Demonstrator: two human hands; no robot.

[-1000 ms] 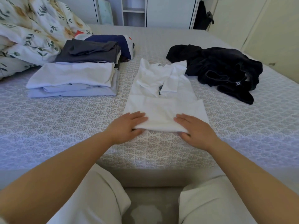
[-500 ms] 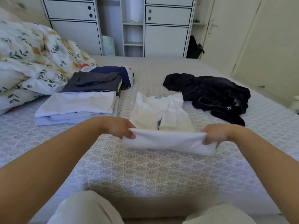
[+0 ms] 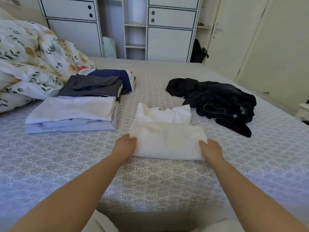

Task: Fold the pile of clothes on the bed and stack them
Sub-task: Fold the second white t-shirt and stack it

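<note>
Floral duvet [image 3: 31, 64] bunched at left, white cabinets [image 3: 127, 27] behind, black bag [image 3: 198, 51] beside cream door [image 3: 234, 39].

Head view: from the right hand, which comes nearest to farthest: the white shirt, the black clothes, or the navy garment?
From the right hand:
1. White shirt, held at its right edge.
2. Black clothes, unfolded heap beyond and to the right.
3. Navy garment, folded, far back on the left behind the grey one.

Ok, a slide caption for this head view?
Both hands, left hand and right hand, grip a half-folded white shirt on the bed.
</note>
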